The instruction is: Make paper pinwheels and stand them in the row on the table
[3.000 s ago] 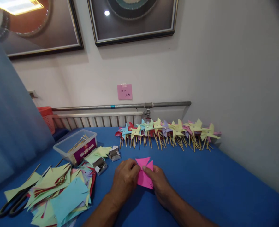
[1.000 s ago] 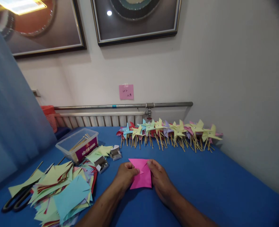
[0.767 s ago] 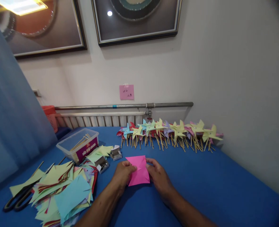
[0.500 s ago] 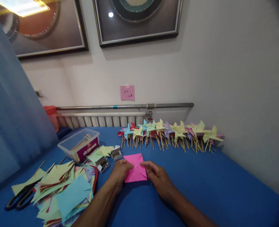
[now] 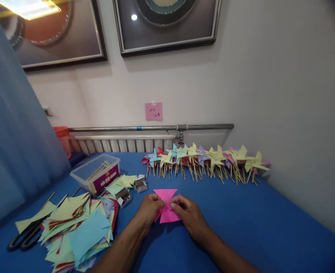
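A bright pink sheet of paper (image 5: 168,217), cut in from its corners, is held just above the blue table between both hands. My left hand (image 5: 149,209) pinches its left side, with the thumb near the middle of the sheet. From the right, my right hand (image 5: 188,213) grips the other side with thumb and fingers closed on it. The paper's left and right sides are drawn in, while the top and bottom flaps spread out flat. My fingers hide part of the folds.
Left of my arm lie stacked coloured paper sheets (image 5: 89,233) and black-handled scissors (image 5: 28,237). Small boxes (image 5: 124,198) and a clear plastic bin (image 5: 95,170) with sticks stand behind. Finished paper pinwheels (image 5: 215,157) line the back of the blue table (image 5: 241,223).
The pink paper was a flat square and now has its sides bent inward. My right hand has moved left, its thumb now over the sheet near the middle.
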Tool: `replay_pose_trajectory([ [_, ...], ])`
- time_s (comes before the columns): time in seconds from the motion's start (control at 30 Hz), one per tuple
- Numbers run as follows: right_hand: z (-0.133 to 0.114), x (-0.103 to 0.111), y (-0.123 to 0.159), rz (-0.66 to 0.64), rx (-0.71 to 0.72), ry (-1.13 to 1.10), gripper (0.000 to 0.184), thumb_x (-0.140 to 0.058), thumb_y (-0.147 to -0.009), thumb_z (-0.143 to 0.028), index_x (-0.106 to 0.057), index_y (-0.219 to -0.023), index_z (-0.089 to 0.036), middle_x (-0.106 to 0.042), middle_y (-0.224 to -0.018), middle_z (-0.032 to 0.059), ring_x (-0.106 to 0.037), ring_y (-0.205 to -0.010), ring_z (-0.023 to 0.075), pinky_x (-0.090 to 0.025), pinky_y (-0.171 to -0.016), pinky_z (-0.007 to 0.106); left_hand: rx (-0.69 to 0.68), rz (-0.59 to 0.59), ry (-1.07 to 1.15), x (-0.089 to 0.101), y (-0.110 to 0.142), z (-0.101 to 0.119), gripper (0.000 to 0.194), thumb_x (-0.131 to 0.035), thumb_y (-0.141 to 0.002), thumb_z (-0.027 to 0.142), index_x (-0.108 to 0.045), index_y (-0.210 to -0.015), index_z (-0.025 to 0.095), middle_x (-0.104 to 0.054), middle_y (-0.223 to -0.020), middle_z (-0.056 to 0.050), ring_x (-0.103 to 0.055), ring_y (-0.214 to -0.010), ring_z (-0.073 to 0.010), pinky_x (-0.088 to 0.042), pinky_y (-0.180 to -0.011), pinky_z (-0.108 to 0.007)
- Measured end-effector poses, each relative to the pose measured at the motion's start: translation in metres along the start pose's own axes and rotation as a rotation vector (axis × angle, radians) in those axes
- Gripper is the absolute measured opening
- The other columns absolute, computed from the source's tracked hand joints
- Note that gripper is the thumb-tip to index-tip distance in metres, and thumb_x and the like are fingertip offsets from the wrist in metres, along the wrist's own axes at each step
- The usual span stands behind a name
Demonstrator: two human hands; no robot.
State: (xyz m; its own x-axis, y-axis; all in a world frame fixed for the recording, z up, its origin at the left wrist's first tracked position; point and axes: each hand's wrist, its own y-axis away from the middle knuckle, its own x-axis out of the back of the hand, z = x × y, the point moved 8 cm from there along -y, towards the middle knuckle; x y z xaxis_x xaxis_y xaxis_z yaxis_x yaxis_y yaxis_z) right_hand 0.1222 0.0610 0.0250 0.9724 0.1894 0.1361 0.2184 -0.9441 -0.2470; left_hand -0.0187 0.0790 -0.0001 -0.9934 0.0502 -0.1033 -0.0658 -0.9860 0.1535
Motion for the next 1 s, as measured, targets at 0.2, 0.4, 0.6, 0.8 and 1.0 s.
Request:
replay_pose_trajectory([
  [0.2,0.004,0.000,0.000,0.018,-0.015,0.025,0.024,-0.061,-0.084,-0.044,-0.066,-0.079,-0.020,-0.053,-0.068,-0.0024,-0.045,-0.065,0.0149,-0.037,-0.062,0.026,-0.012,-0.033,0.031,-0.003,-0.003,-0.005,0.027,-0.074,-0.055,0.030,-0.049,-0.056,0.020,-0.047,-0.048,0.006,-0.037,-0.044,-0.0077,-0.025,-0.051,-0.024],
  [0.4,0.013,-0.001,-0.001,0.040,-0.039,-0.021,0.020,-0.065,-0.081,-0.039,-0.066,-0.086,-0.020,-0.051,-0.065,-0.0046,-0.043,-0.060,0.0128,-0.035,-0.058,0.025,-0.016,-0.037,0.028,-0.004,0.002,-0.001,0.028,-0.076,-0.056,0.031,-0.050,-0.056,0.020,-0.047,-0.047,0.006,-0.036,-0.044,-0.0077,-0.025,-0.050,-0.024],
  [0.6,0.023,-0.003,0.000,0.068,-0.105,-0.124,0.027,-0.067,-0.077,-0.038,-0.062,-0.098,-0.022,-0.055,-0.067,-0.0050,-0.046,-0.058,0.0128,-0.036,-0.054,0.024,-0.007,-0.079,0.074,-0.009,0.006,0.003,0.029,-0.080,-0.054,0.032,-0.054,-0.058,0.018,-0.052,-0.050,0.005,-0.039,-0.045,-0.0076,-0.026,-0.051,-0.023],
  [0.8,0.028,-0.003,-0.001,0.087,-0.122,-0.130,0.036,-0.067,-0.079,-0.043,-0.061,-0.107,-0.022,-0.053,-0.065,-0.0063,-0.047,-0.054,0.0126,-0.036,-0.052,0.024,0.015,-0.113,0.133,-0.013,0.008,0.004,0.030,-0.082,-0.053,0.030,-0.056,-0.059,0.016,-0.056,-0.051,0.003,-0.043,-0.046,-0.0080,-0.030,-0.051,-0.023],
  [1.0,0.032,-0.002,-0.001,0.115,-0.134,-0.147,0.037,-0.067,-0.078,-0.047,-0.059,-0.105,-0.022,-0.055,-0.065,-0.0063,-0.049,-0.053,0.0129,-0.038,-0.052,0.025,0.025,-0.135,0.149,-0.015,0.008,0.001,0.035,-0.085,-0.054,0.037,-0.058,-0.062,0.016,-0.058,-0.054,0.003,-0.045,-0.048,-0.0089,-0.032,-0.053,-0.024],
])
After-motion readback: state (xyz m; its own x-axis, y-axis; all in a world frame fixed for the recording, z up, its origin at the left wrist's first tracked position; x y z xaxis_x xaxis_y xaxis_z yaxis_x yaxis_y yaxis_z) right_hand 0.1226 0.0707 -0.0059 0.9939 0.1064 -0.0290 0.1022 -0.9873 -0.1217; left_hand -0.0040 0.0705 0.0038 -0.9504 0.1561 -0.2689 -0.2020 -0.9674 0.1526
